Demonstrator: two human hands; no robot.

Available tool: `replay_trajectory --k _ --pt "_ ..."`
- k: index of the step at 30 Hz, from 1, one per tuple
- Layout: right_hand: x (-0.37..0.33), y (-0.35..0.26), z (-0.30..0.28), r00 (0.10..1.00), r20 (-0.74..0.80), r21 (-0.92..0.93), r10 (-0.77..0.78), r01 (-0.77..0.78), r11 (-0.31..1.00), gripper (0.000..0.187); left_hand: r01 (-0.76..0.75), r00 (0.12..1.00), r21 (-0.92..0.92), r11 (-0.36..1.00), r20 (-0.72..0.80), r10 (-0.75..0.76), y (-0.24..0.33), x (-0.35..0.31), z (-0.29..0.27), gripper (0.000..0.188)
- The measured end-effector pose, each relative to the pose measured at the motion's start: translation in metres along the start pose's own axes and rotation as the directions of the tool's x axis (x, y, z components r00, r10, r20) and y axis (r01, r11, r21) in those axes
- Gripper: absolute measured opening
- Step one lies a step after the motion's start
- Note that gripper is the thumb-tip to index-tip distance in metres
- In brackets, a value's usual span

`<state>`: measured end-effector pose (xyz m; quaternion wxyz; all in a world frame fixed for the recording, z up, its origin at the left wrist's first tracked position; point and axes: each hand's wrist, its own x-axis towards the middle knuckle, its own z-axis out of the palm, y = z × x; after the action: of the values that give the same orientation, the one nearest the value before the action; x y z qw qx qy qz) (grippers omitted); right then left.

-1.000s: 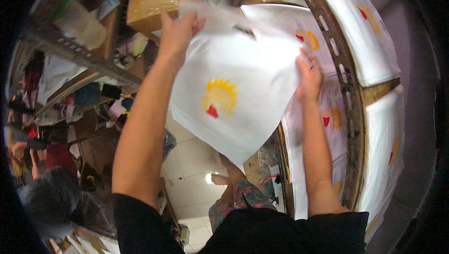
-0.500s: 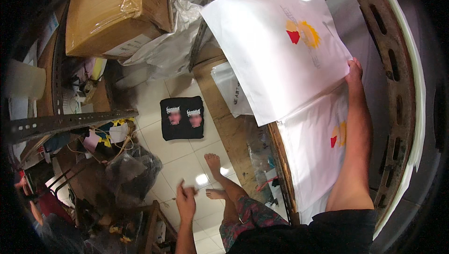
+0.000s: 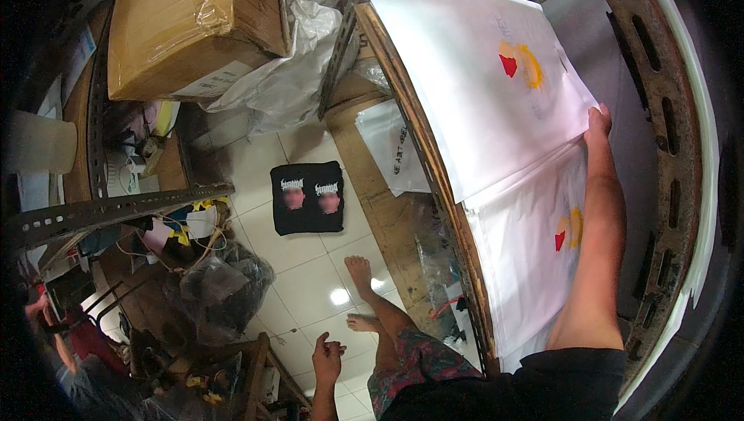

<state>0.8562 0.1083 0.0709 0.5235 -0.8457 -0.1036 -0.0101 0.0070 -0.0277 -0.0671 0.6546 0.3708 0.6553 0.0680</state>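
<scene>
- Sheet [image 3: 480, 103] of white (red and yellow print): my right hand [image 3: 599, 122] grips its edge.
- Left hand [image 3: 328, 353]: I hold it half-curled, fingers loosely parted, above the floor [image 3: 298, 285].

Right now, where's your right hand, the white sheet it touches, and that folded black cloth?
Right hand [image 3: 599, 122], head view: its middle.
White sheet [image 3: 469, 95], head view: bare area beside print.
Folded black cloth [image 3: 309, 208], head view: between prints.

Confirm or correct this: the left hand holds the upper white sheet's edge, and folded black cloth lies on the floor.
Wrong hand: the head view shows the right hand holding the edge of the upper white sheet. The folded black cloth does lie on the floor.
</scene>
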Motion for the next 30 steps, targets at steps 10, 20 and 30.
replay_trajectory --k 10,20,30 --pt "-0.124 -0.013 0.03 0.737 -0.128 -0.394 -0.663 0.576 0.717 0.053 -0.021 0.999 -0.028 0.999 0.025 0.021 0.003 -0.033 0.006 0.041" --pt "-0.533 -0.116 0.022 0.632 0.671 0.477 -0.387 0.032 0.878 0.039 -0.32 0.946 -0.088 0.943 -0.075 0.314 0.077 -0.125 -0.005 0.042" --pt "-0.748 -0.04 -0.152 -0.15 0.97 0.189 -0.193 -0.04 0.981 0.048 -0.655 0.723 0.062 0.753 -0.236 0.649 0.031 -0.362 -0.046 0.041"
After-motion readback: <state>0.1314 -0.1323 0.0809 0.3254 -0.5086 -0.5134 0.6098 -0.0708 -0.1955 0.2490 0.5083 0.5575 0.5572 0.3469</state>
